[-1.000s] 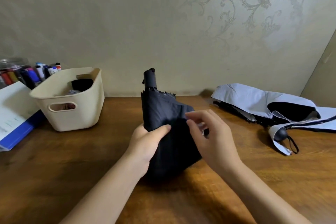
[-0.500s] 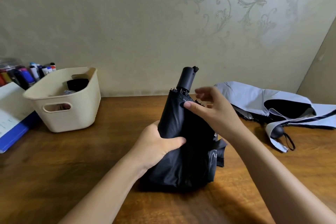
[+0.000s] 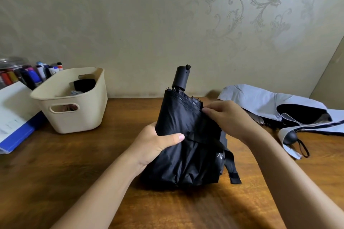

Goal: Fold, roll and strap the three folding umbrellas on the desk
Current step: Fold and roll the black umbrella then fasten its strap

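A black folding umbrella stands nearly upright on the wooden desk, handle pointing up. My left hand grips its loose canopy around the middle, thumb across the front. My right hand pinches a fold of canopy near the rib tips at the upper right. The umbrella's black strap hangs loose at the lower right. A light grey umbrella lies unrolled at the right, its round black handle and wrist loop toward me.
A cream plastic basket with dark items inside stands at the back left. Left of it are a jar of markers and a blue folder with papers. A patterned wall rises right behind the desk.
The umbrella tilted more upright and its strap now hangs free at the right. My right hand slid from the top rim to a fold on the right side.
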